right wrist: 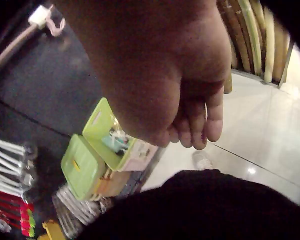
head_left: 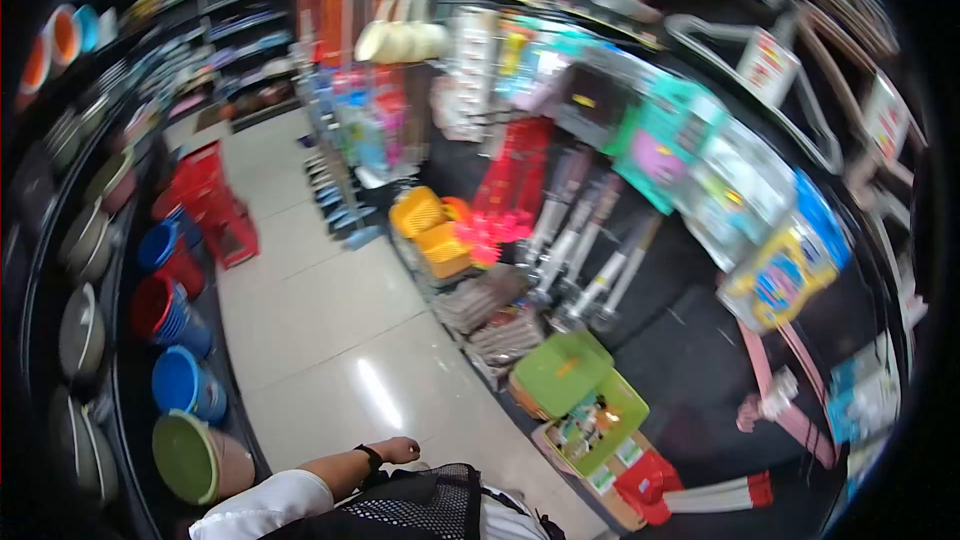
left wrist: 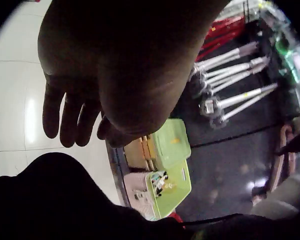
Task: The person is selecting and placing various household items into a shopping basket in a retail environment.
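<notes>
My left hand (head_left: 402, 450) hangs low at the bottom of the head view, a dark band around its wrist. In the left wrist view this left hand (left wrist: 85, 95) dangles with its fingers loosely extended and holds nothing. Only the right wrist view shows my right hand (right wrist: 185, 95), its fingers slightly bent and nothing in them. Beyond both hands, on the low shelf, a green bin (head_left: 618, 420) contains small mixed items. A green-lidded box (head_left: 565, 372) stands beside that bin.
Buckets (head_left: 190, 385) and basins line the left shelf. A red stool (head_left: 212, 202) stands farther up the tiled aisle (head_left: 310, 310). On the right, packaged goods (head_left: 675, 135), hangers (head_left: 760, 60), white-handled tools (head_left: 600, 275) and yellow baskets (head_left: 440, 248) fill the display.
</notes>
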Demonstrator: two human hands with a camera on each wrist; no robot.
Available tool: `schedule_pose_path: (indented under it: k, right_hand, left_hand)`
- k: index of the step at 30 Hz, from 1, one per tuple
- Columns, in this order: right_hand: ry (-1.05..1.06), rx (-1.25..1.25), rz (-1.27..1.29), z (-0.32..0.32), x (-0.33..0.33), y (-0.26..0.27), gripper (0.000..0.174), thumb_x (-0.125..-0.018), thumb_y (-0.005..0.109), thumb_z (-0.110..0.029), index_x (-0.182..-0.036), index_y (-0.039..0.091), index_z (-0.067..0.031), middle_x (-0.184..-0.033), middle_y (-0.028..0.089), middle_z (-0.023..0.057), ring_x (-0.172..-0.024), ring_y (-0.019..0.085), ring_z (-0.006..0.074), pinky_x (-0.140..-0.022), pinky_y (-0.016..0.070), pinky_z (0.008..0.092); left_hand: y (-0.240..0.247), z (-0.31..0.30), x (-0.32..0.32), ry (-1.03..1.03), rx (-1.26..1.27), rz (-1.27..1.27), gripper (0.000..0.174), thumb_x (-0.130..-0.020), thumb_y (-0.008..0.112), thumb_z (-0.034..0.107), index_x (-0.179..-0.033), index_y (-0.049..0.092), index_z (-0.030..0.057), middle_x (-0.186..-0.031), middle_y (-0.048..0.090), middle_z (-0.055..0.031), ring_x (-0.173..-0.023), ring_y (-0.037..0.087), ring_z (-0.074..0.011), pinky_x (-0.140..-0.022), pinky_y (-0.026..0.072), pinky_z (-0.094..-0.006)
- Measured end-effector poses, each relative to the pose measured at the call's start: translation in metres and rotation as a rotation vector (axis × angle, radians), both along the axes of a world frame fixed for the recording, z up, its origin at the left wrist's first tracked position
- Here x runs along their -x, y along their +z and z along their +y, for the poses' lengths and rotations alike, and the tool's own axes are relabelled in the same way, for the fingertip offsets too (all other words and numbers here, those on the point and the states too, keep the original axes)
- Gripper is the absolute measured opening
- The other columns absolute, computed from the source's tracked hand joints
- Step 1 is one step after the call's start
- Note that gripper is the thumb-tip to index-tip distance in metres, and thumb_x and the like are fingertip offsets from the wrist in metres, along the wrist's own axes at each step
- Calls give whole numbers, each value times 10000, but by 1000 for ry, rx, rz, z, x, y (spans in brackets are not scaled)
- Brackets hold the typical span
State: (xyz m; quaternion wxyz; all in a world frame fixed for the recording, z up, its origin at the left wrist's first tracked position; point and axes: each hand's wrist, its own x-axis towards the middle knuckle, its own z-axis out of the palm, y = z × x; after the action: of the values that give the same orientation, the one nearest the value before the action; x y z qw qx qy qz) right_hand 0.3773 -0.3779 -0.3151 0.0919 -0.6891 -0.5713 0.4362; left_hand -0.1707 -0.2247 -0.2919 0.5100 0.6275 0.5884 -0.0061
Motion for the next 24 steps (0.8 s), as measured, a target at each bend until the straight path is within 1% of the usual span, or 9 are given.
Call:
schedule_pose_path:
  k: [1,3,5,6,11,13,15,20,24]
  right_hand:
    - [116,-51,-28,22,11,10,422,-892,641,-393,-1142,662,-53,-1213,596,179,-1051,572,315,-883,458,432]
    - [378,-170,-81,87,59,27,348,-893,624,-345,-1064,668,-45,-1098,602,151,-949,576,279,-807,461,401]
    - [545,-280,-120,116,76,30,283,-893,606,-297,-985,675,-38,-982,609,123,-847,581,242,-731,465,370]
    - [639,-335,-135,136,85,31,258,-894,597,-273,-946,678,-34,-925,612,109,-795,583,224,-693,466,355]
    - [1067,-616,-187,222,161,20,245,-895,552,-152,-750,695,-15,-636,628,38,-539,593,133,-502,475,278]
    - [166,295,162,273,193,-16,225,-903,561,-162,-811,693,-5,-702,646,53,-629,626,142,-561,504,289]
    - [32,369,166,317,253,26,220,-909,560,-162,-854,695,3,-762,667,59,-682,640,142,-595,520,288]
    - [114,378,194,420,363,41,218,-898,578,-167,-812,708,-15,-724,660,52,-651,629,128,-609,519,266]
    - [396,350,37,504,438,50,229,-877,597,-185,-831,709,9,-740,675,53,-688,650,165,-637,508,295]
  left_hand:
    - [2,-3,12,81,5,-28,425,-889,568,354,-1165,687,54,-1188,679,-195,-1128,624,-373,-1002,479,-425]
    - [14,-29,60,248,-56,-51,406,-895,574,347,-1154,684,55,-1074,714,-173,-986,676,-323,-889,530,-409]
    - [15,-37,68,475,175,-225,384,-899,584,341,-1145,680,62,-922,718,-127,-793,675,-238,-730,545,-370]
    - [16,-43,75,457,89,-242,372,-902,595,344,-1139,676,69,-818,688,-82,-678,627,-171,-624,517,-331]
    - [20,-43,130,667,85,-299,392,-904,600,351,-1152,670,56,-853,692,-93,-723,646,-180,-642,530,-335]
    - [27,-33,154,772,70,-342,390,-907,612,330,-1165,660,42,-908,693,-104,-758,653,-178,-644,534,-323]
    - [32,-23,177,845,72,-350,389,-912,618,325,-1173,655,39,-925,691,-104,-773,653,-178,-647,534,-321]
    - [35,7,243,1053,160,-373,386,-932,628,328,-1194,645,45,-961,687,-91,-813,647,-167,-660,534,-318]
    - [34,25,296,1217,250,-401,347,-933,629,317,-1160,646,55,-950,676,-73,-805,640,-158,-652,528,-310]
